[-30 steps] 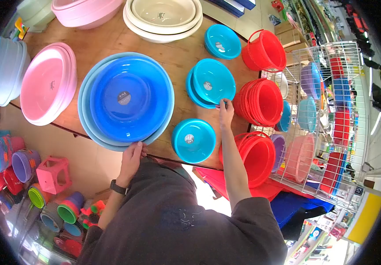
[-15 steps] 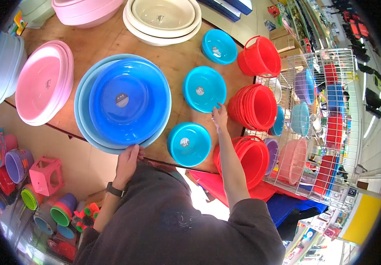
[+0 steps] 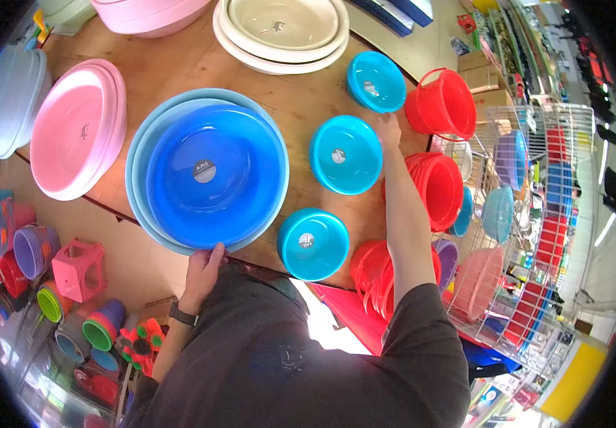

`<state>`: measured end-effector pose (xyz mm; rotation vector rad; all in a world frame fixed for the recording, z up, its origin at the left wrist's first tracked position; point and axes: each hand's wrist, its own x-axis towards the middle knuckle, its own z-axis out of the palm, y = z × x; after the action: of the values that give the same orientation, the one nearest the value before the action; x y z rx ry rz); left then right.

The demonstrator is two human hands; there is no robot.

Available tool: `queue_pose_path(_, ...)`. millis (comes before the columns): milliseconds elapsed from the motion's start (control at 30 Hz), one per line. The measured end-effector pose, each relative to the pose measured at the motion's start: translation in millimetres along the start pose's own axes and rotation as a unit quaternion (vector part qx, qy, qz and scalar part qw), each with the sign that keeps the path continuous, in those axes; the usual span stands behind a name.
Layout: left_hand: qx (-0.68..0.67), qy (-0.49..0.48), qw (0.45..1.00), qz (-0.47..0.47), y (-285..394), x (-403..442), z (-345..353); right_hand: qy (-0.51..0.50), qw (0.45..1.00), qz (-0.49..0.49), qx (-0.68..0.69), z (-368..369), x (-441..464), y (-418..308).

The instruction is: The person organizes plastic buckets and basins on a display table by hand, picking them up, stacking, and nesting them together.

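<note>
A deep-blue basin [image 3: 236, 153] sits inside light-blue basins [image 3: 139, 182] on the wooden table. My left hand [image 3: 202, 274] is closed at the near rim of this stack, thumb over the edge, its other fingers mostly hidden. On the right, three teal bowls form a row: a near bowl [image 3: 315, 260], a middle bowl [image 3: 358, 167] and a far bowl [image 3: 386, 75]. My right hand [image 3: 389, 130] is stretched out beside the far bowl's near rim; whether it touches the rim is unclear, and its fingers are blurred.
Red buckets [image 3: 450, 103] line the table's right edge, beside a wire rack [image 3: 529, 235]. Pink basins [image 3: 72, 143] and cream basins [image 3: 279, 57] stand along the left and back. A pink stool [image 3: 79, 271] and stacked colourful buckets are on the floor at left.
My right hand has moved away from the middle teal bowl's rim, forward to the far one. My left hand stays at the basin stack's rim. The view has shifted slightly.
</note>
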<state>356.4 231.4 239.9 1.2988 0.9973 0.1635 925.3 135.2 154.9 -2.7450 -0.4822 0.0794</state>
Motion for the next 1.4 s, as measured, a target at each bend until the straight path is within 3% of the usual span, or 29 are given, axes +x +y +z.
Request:
queue_pose_path(300, 0.050, 0.031, 0.998, -0.013, 3, -3, -6, -0.098, 0.993, -0.051, -0.031, 37, 56, 0)
queue_pose_path(500, 0.043, 0.044, 0.998, 0.008, -2, -2, -3, -0.065, 0.992, -0.084, -0.061, 60, 72, 7)
queue_pose_path(800, 0.037, 0.033, 0.999, 0.002, 13, -8, -2, 0.003, 0.991, -0.048, -0.128, 54, 61, -13)
queue_pose_path(1000, 0.054, 0.046, 0.997, 0.015, 4, -8, -1, 0.137, 0.991, 0.004, -0.006, 30, 67, -26)
queue_pose_path(1100, 0.020, 0.046, 0.999, -0.014, 10, -9, 2, 0.106, 0.965, 0.151, 0.187, -1, 85, -22)
queue_pose_path(1233, 0.035, 0.044, 0.998, -0.006, 5, -9, 1, 0.216, 0.900, 0.101, 0.364, -48, 60, -33)
queue_pose_path(1267, 0.050, 0.041, 0.998, -0.008, 9, -9, 0, 0.237, 0.873, 0.045, 0.424, -63, 38, -43)
queue_pose_path(1400, 0.052, 0.041, 0.998, 0.015, 8, -9, 4, 0.235, 0.866, -0.039, 0.439, -76, -24, -11)
